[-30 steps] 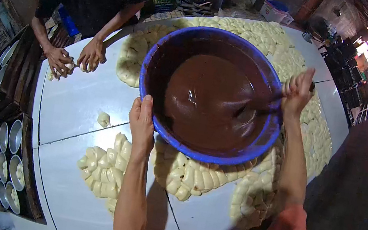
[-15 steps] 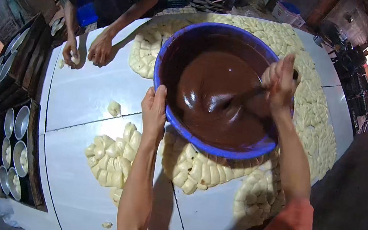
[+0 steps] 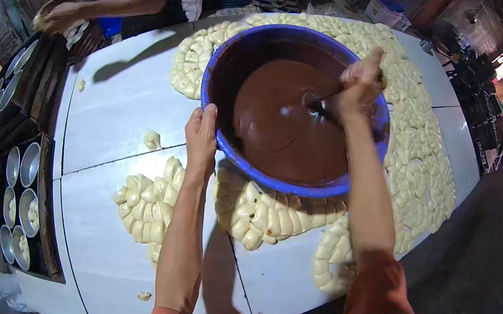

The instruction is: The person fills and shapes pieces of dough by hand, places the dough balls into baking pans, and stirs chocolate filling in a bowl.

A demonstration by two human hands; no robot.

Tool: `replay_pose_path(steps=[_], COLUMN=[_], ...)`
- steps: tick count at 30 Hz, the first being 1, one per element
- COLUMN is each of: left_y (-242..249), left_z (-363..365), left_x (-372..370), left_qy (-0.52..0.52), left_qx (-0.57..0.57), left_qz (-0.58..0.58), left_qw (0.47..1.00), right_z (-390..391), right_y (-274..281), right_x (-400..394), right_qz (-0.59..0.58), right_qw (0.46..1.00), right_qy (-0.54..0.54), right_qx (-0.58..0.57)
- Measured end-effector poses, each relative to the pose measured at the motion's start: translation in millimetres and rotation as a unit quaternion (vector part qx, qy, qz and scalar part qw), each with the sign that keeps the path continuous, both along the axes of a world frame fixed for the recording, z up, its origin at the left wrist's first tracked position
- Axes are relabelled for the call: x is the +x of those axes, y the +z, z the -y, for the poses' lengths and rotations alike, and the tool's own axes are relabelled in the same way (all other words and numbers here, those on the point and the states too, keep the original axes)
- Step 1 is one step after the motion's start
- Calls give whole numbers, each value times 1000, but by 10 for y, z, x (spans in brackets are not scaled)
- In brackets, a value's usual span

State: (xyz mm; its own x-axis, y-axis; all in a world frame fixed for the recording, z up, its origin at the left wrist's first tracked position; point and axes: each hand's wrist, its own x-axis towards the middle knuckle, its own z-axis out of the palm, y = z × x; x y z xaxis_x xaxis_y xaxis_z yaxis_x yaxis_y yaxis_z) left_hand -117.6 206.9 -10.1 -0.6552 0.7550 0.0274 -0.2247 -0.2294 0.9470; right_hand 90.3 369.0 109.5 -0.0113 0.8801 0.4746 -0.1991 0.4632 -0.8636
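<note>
A big blue basin (image 3: 235, 158) holds smooth, glossy brown batter (image 3: 285, 113). My left hand (image 3: 202, 133) grips its near-left rim, thumb lying along the edge. Over the right side of the basin, my right hand (image 3: 361, 86) is closed around the handle of a dark stirring utensil (image 3: 321, 105). The utensil's lower end is sunk in the batter, so its kind cannot be made out. Pale dough pieces (image 3: 271, 219), packed close together, lie in front of the basin, partly in its shadow.
More dough (image 3: 419, 157) covers the right side of the white table (image 3: 122, 103). A smaller dough cluster (image 3: 148, 206) sits left of my forearm. Round metal tins (image 3: 28, 214) fill wooden trays at the left edge. A co-worker's hands (image 3: 57, 14) are above the tins at the far left.
My right hand has swung the utensil up and left through the batter. My left hand stays on the rim. The co-worker's hands have moved left, off the table toward the tins.
</note>
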Motion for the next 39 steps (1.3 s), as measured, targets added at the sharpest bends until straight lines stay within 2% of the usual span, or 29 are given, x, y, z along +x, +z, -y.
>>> replay_pose_path(steps=[1,3,5,7,9,11,12,13,15,17,19,22,24,25,26,27,28,29,30,32,35,37,39], left_y=[-1,206,190,84,48,84,108,102,102,184,239,230,338,372,391,378,328,267,217,164,168,298,234], left_z=[35,111,113,107,83,67,54,68,91,138,114,113,107,110,104,103,114,131,114,98,37,60,68], left_x=[-27,24,2,-40,1,20,42,44,-4,36,69,102,122,146,161,156,127,102,66,58,88,108,83], left_qy=[-16,-19,-11,-19,-3,10,16,6,-14,-17,-11,10,16,17,18,17,18,1,-12,-15,15,22,20], left_qx=[-6,-53,-68,-70,-26,-20,-23,-33,-51,-54,-45,-47,-47,-47,-48,-52,-51,-53,-48,-33,-22,-33,-38], left_qz=[-8,-19,-29,-42,-28,-62,-46,-37,-21,-17,-5,-31,-24,-9,5,18,-36,-22,-9,13,21,-14,-19], left_qw=[1000,998,997,996,999,998,999,999,998,998,999,998,998,999,999,998,998,998,999,999,999,999,999], right_z=[58,648,983,642,182,186,444,836,1083,1121,479,24,502,771,993,1002,1010,720,356,-412,-984,-727,-211], right_y=[-4,-72,9,106,185,18,-73,-76,-186,59,169,253,48,-148,-131,-22,87,215,216,97,32,46,12], right_x=[-182,-197,17,481,691,593,497,428,657,881,1095,858,613,650,679,697,714,768,809,732,-145,-841,-1185], right_qz=[-2,-64,-143,-120,-111,-113,-73,-20,-75,-98,-74,-131,-61,-72,-67,-81,-96,-128,-135,-108,-56,-32,-37], right_qw=[1000,990,969,986,992,990,997,997,989,991,994,984,998,996,991,989,987,984,988,986,979,994,991], right_qy=[-22,127,196,97,-59,-79,-2,31,126,78,-73,-120,-15,42,118,115,111,30,7,-125,-187,-101,118], right_qx=[19,3,-47,-65,-22,11,25,67,19,-36,-35,-33,32,-20,-10,-35,-61,-117,-78,-11,52,35,-50])
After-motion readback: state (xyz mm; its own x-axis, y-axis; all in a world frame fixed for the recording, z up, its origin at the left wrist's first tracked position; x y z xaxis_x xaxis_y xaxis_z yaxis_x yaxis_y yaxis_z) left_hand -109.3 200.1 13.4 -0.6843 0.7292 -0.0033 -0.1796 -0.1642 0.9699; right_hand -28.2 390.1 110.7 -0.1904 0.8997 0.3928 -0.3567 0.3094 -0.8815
